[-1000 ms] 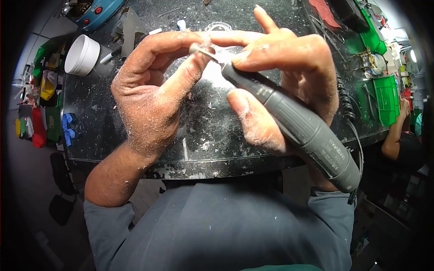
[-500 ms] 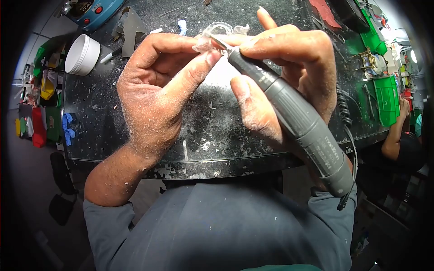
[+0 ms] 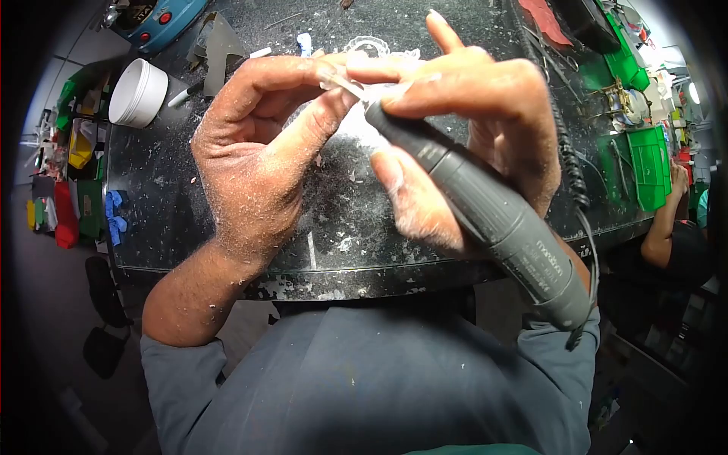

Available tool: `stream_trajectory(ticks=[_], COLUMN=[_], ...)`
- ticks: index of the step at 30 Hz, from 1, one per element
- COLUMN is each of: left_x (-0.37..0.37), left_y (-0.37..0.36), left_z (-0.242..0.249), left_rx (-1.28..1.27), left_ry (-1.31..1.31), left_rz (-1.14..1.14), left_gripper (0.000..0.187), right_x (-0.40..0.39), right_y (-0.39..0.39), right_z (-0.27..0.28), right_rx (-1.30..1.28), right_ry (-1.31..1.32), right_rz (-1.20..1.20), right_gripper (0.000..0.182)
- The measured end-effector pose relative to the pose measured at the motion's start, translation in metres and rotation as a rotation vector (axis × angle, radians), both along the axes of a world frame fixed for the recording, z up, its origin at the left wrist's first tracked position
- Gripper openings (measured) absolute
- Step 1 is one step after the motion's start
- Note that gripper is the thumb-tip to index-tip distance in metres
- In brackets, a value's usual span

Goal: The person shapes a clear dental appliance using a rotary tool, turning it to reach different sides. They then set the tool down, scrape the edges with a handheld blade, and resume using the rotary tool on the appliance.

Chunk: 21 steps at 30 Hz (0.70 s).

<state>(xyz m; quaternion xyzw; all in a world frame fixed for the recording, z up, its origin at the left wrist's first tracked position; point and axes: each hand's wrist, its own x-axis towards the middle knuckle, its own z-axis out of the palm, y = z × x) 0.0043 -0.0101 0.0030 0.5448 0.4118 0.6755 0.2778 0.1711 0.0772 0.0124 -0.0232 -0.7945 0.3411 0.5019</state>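
My left hand (image 3: 254,140) is closed, its thumb and index finger pinching a small clear plastic piece (image 3: 334,74). The fingers cover most of that piece. In my right hand (image 3: 485,98) is a dark grey rotary handpiece (image 3: 493,205), held like a pen and slanting down to the right. Its thin metal bit (image 3: 350,86) points at the clear piece; blur hides whether they touch. Just beyond my fingers a clear, scalloped, arch-shaped plastic piece (image 3: 367,45) shows in part. White dust coats both hands.
White powder and scraps litter the black tabletop (image 3: 334,197). Left stand a white round tub (image 3: 139,92), a marker (image 3: 182,96) and a blue machine (image 3: 155,23). A coiled cord (image 3: 574,171) runs down the right side, near green bins (image 3: 649,171). Another person's arm (image 3: 663,220) shows far right.
My right hand and the handpiece have shifted slightly left. The clear piece has turned and moved a little left between my left fingers. The left hand itself has barely moved.
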Motion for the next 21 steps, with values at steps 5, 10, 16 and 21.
stream_trajectory(ticks=[5,10,16,21], left_x=[0.000,0.002,0.001,0.003], left_y=[-0.001,0.000,0.000,0.003], left_z=[0.001,0.002,0.000,0.002], left_rx=[-0.021,-0.006,-0.003,-0.006], left_ry=[0.021,0.005,-0.029,-0.050], left_rz=[0.004,0.004,0.005,0.000], left_gripper=[0.022,0.021,0.020,0.019], right_x=[-0.001,-0.002,0.006,0.001], right_y=[0.000,0.000,-0.003,-0.003], right_z=[-0.002,-0.004,0.031,0.009], right_rx=[-0.005,-0.008,0.086,0.067], right_ry=[0.001,0.002,-0.145,-0.053], right_rz=[0.003,0.006,-0.009,-0.011], right_gripper=[0.040,0.039,0.039,0.039])
